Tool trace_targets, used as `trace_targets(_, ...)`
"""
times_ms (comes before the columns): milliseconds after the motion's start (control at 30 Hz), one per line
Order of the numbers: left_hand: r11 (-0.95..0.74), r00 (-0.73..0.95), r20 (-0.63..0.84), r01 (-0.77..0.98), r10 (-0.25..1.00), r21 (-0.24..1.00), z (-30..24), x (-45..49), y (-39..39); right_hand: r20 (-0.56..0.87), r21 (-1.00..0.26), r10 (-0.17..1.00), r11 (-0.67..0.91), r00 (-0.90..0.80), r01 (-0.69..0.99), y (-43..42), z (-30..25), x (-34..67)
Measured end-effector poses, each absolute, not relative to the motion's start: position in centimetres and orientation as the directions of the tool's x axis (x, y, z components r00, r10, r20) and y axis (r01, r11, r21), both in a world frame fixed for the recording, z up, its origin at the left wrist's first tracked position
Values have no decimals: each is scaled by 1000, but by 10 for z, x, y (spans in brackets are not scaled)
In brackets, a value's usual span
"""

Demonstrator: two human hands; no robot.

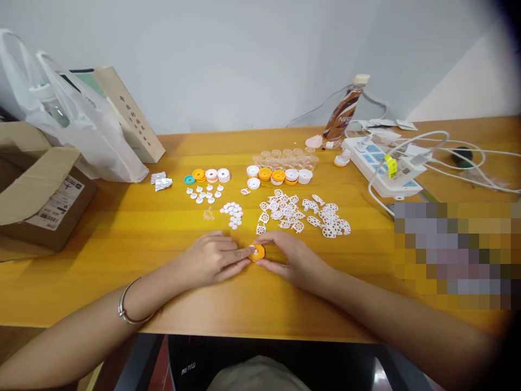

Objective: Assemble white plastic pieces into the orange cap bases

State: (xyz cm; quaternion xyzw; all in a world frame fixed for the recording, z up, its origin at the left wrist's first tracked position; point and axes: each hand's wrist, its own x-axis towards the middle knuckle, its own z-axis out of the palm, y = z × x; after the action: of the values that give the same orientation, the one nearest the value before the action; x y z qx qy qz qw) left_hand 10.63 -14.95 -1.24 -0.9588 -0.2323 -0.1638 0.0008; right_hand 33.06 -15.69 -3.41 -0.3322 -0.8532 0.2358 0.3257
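Note:
Between my hands, low over the table's middle, is a small round orange disc (258, 253) with a white piece at its centre. My right hand (295, 259) pinches its rim between thumb and fingers. My left hand (217, 256) reaches in from the other side, its index finger pressing on the white centre and its thumb by the near edge. Just beyond lie a pile of white spoked plastic pieces (280, 209), a cluster of white round buttons (232, 213), tiny rings (209, 214) and white stemmed caps (202, 194).
Stacked orange and white discs (278, 176) and clear cups (291, 160) stand farther back. At right are a power strip (378, 168) with cables and a brown drink bottle (344, 114). A cardboard box (52, 206) and white plastic bag (93, 130) occupy the left.

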Motion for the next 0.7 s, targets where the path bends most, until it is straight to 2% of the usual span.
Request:
trace_targets(133, -892, 848, 292, 451, 442, 41, -14, 107, -149, 388, -623, 724, 662, -570, 417, -157, -35, 331)
trace_targets(300, -892, 848, 288, 449, 445, 55, -13, 108, -150, 374, -631, 732, 651, -570, 422, -157, -35, 331)
trace_targets(533, -843, 759, 367, 463, 537, 275, -18, 119, -149, 361, -637, 733, 645, -576, 422, -157, -32, 330)
trace_targets(700, -772, 705, 338, 485, 623, 412, -21, 127, -150, 359, -632, 732, 647, -579, 427, -157, -30, 328)
